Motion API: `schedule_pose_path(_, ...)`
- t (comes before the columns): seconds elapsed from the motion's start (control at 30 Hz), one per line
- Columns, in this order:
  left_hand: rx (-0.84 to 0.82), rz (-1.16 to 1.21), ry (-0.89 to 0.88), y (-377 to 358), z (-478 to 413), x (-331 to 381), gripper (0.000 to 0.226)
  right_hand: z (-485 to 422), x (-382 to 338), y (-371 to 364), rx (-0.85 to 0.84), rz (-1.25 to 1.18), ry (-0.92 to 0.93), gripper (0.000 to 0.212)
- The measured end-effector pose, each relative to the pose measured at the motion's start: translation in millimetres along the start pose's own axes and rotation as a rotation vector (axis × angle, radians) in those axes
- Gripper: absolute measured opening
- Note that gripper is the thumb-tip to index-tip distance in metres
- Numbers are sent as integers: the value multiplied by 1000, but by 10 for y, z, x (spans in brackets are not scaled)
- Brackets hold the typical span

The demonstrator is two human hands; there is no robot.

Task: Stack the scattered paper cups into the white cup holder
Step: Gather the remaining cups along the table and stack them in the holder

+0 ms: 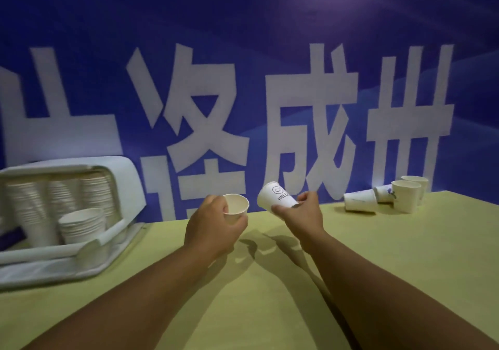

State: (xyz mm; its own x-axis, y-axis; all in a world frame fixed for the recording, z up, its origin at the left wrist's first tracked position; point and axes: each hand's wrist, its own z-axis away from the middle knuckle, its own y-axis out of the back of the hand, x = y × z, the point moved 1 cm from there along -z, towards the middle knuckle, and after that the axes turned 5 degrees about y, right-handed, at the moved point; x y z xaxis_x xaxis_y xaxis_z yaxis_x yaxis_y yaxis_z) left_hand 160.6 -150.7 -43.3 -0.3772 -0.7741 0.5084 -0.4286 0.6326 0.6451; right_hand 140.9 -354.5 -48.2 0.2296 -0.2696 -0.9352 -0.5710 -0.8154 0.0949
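My left hand (213, 225) holds a white paper cup (236, 207) upright above the middle of the table, its mouth open towards me. My right hand (303, 216) grips a second paper cup (275, 197) by its rim; this one is tilted with its base pointing up and left, and shows a smiley face and the word HELLO. The two cups are a short gap apart. The white cup holder (118, 187) stands at the far left, with tall stacks of cups inside and a shorter stack (81, 224) in front.
Several loose paper cups (360, 201) lie and stand at the table's far right, by the wall. The yellow-green table (270, 309) ends against a blue banner (243, 80) with large white characters.
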Motion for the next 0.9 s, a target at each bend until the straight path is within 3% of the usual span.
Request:
schedule_pose_path(0.17,22,96,115,433,14,-572,57,220,-125,-705,-187,-68,-44,82)
schedule_pose_path(0.37,104,215,147,857,80,-1194,76,429,-288,-1421,-332,-172,-73,60)
schedule_pose_path(0.57,257,231,109,1198,30,-1456,70,535,-632,-2058,-376,-300,-37,78)
schedule_pose_path(0.73,419,176,3,1519,-117,-1567,59,601,-880,-2478,-391,-456,-86,76)
schedule_pose_path(0.9,504,191,80,1723,-226,-1769,59,698,-936,-2742,-390,-573,-129,70)
